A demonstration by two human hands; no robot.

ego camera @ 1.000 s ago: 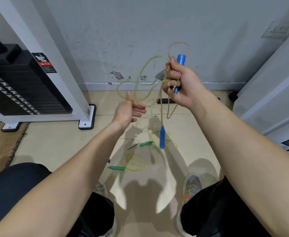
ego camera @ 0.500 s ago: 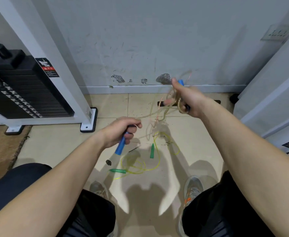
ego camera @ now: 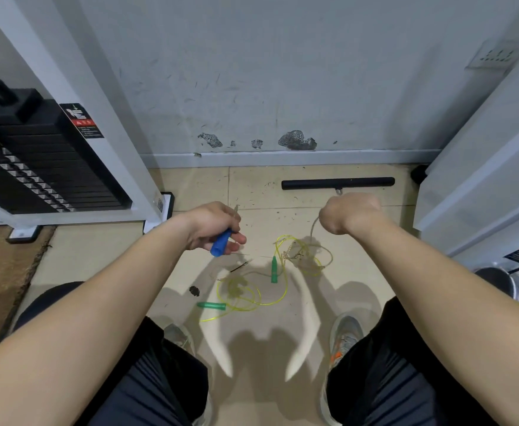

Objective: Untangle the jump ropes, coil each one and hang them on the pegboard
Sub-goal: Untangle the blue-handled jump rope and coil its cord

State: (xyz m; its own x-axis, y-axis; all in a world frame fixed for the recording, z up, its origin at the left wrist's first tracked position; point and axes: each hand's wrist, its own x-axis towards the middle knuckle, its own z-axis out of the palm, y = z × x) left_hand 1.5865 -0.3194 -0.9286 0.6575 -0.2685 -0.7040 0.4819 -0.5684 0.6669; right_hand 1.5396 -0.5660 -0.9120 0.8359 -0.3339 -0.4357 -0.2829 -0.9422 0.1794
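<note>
- Left hand point(ego camera: 212, 224), left of centre: fingers wrapped round blue handle point(ego camera: 221, 243).
- Floor, centre: yellow rope point(ego camera: 253, 298) with green handles point(ego camera: 274, 269), loose and uncoiled. Its right loop looks snarled with pale rope point(ego camera: 313, 225).
- Right hand point(ego camera: 353, 213): fist clamped on pale rope.
- Judgement: early stage. Untangling unfinished, coiling and hanging still to do, pegboard out of view.

Warning sticker point(ego camera: 81, 119) text illegible

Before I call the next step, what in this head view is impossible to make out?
- Head view: right hand shows only its back; its fingers hide anything gripped besides the pale rope.
- Head view: tangle where pale rope meets yellow rope is too thin and blurred to trace.
- Pegboard: outside every edge.
</note>
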